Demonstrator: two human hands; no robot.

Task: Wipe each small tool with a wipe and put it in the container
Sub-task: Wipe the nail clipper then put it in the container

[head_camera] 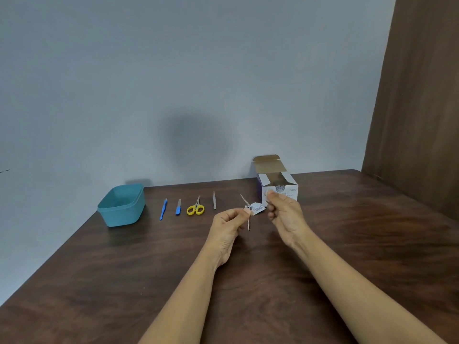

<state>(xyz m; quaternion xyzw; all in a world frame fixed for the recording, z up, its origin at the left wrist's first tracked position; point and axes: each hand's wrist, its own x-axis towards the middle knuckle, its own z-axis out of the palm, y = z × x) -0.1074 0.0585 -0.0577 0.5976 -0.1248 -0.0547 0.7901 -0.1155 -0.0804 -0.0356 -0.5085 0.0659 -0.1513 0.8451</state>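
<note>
Worktop (347, 244) showed dark wood grain, smooth, with low sheen. Container (124, 216) was teal plastic, smooth and matt. Scissors (196, 208) had yellow plastic loops and metal blades. Tweezers (214, 201) looked bare dull metal. Box (285, 191) was thin card, printed white outside, raw brown inside.

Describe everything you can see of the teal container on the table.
The teal container is a rounded rectangular tub, plastic by its look, with a wider band round its rim and no lid. It stands upright and open, and the inside that shows holds nothing. It sits at the far left corner of the dark wooden table, near the wall, left of and apart from the blue-handled tool. Only the table touches it.
</note>
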